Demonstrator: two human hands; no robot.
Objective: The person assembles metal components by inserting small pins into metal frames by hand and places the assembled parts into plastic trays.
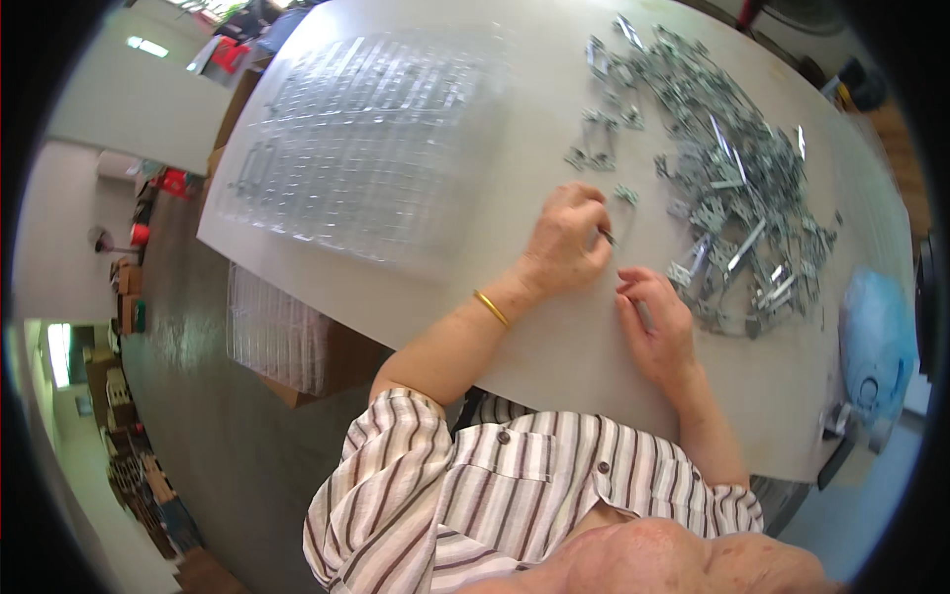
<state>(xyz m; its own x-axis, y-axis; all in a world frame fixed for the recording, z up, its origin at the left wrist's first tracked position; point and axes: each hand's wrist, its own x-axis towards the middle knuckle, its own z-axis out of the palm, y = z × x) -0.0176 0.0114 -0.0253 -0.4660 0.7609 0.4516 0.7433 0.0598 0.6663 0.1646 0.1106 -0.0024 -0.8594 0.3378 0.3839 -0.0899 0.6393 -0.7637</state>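
My left hand (569, 238), with a gold bangle at its wrist, is closed over the table. A small dark metal piece (608, 238) shows at its fingertips; its kind is too small to tell. To the right and nearer me, my right hand (658, 327) has bent fingers, thumb and fingertips close together; anything between them I cannot make out. Just beyond my left hand lies a small metal fitting (626, 195). Several joined metal fittings (594, 144) lie farther off. Right of both hands spreads a big heap of silvery metal brackets (742, 188).
Clear plastic compartment trays (366, 139) lie on the left of the white table (524, 99). More clear trays (272, 332) rest on a cardboard box (346, 361) below the table's left edge. A blue plastic bag (876, 342) sits at the right edge.
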